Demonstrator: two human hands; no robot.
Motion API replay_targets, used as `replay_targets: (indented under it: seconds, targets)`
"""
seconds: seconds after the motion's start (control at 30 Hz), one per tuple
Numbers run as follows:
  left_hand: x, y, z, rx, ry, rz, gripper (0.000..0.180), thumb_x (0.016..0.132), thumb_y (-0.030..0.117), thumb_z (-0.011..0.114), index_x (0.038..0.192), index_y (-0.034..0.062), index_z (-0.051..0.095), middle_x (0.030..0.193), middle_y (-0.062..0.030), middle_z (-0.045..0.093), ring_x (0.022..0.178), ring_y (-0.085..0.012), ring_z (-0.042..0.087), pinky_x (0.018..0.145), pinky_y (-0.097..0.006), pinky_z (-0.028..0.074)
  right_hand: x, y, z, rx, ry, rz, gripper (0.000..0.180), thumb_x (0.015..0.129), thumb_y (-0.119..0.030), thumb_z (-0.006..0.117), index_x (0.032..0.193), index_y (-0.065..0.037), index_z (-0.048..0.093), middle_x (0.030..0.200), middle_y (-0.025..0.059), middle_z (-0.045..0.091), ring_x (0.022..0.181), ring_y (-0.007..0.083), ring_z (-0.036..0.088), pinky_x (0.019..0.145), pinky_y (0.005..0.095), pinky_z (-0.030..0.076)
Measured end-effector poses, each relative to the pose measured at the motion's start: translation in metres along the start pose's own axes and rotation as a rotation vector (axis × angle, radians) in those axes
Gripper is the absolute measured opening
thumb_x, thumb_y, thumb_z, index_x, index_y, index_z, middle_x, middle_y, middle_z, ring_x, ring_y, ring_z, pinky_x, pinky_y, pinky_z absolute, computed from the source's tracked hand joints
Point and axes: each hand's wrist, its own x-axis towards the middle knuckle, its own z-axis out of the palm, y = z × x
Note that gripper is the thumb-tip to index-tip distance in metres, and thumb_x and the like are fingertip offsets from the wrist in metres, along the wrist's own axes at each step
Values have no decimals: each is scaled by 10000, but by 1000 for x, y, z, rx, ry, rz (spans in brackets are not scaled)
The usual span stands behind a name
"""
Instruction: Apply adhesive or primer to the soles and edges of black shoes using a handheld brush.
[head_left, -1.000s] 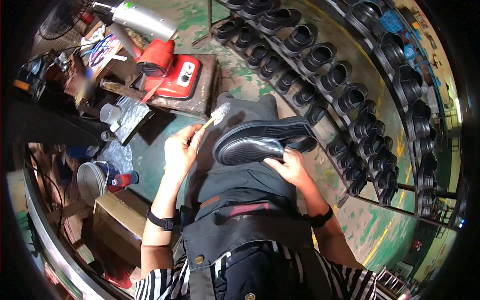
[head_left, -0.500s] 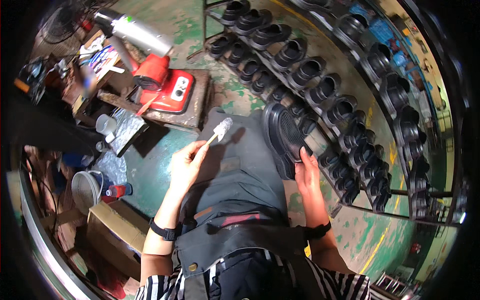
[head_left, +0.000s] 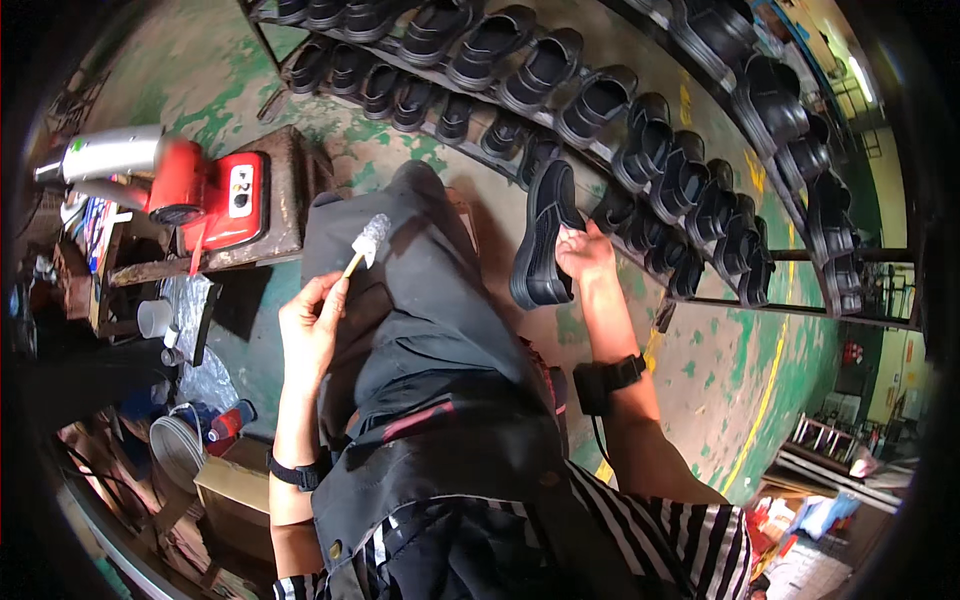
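Gripping a black shoe (head_left: 545,235) by its upper, right hand (head_left: 585,250) tips it sole-out by the rack (head_left: 700,120); left hand (head_left: 312,325) pinches a small brush (head_left: 366,240), bristles up, away from apron (head_left: 420,330)

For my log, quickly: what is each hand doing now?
Left hand: closed on a small brush.
Right hand: holding a black shoe.

The person is wearing a dark grey apron (head_left: 420,330) with a thin red band running across its middle, over a black-and-white striped top (head_left: 660,530) whose short sleeves are leaving both forearms bare. A black band is circling the wrist of the left hand (head_left: 312,325), and a black watch-like strap is sitting behind the right hand (head_left: 585,252).
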Motion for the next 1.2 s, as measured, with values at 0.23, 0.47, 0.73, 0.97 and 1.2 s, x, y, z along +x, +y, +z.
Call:
replay_targets:
  seconds: [0.23, 0.47, 0.73, 0.97, 1.2]
  targets:
    - [11, 2, 18, 92, -64, -20, 203, 933, 154, 668, 1046, -12, 700, 681, 24, 589, 623, -38, 509, 584, -207, 420, 60, -59, -42, 108, 539, -486, 528, 1031, -426, 340, 979, 81, 473, 867, 42, 547, 773, 105, 515, 748, 263, 463]
    - [25, 8, 37, 17, -121, -154, 176, 951, 152, 649, 1040, 10, 700, 708, 40, 567, 633, -36, 478, 582, -197, 365, 137, -135, -103, 30, 709, -504, 398, 997, -264, 431, 1383, -171, 438, 1101, 77, 527, 1232, 235, 470, 861, 323, 431]
    - [37, 26, 47, -48, -126, -286, 162, 954, 144, 645, 1047, 25, 703, 696, 33, 582, 601, -29, 457, 535, -192, 334, 194, -193, -112, 5, 511, -649, 299, 994, -185, 446, 1272, -85, 492, 1014, 99, 603, 877, 265, 631, 796, 403, 563]
    - [45, 35, 48, -147, -129, -427, 201, 963, 194, 635, 1068, 37, 705, 666, 49, 573, 552, -13, 389, 505, -188, 286, 217, -115, -79, -2226, 504, -473, 488, 801, -139, 696, 1276, -107, 585, 1314, 168, 591, 1207, 315, 575, 981, 377, 481]
    - [40, 32, 41, -232, -124, -456, 205, 972, 191, 618, 1083, 44, 705, 655, 44, 581, 503, -9, 356, 465, -188, 250, 193, -69, -100, -2667, 405, -391, 282, 833, -157, 713, 1100, -75, 674, 1007, 127, 680, 904, 279, 677, 781, 384, 546]
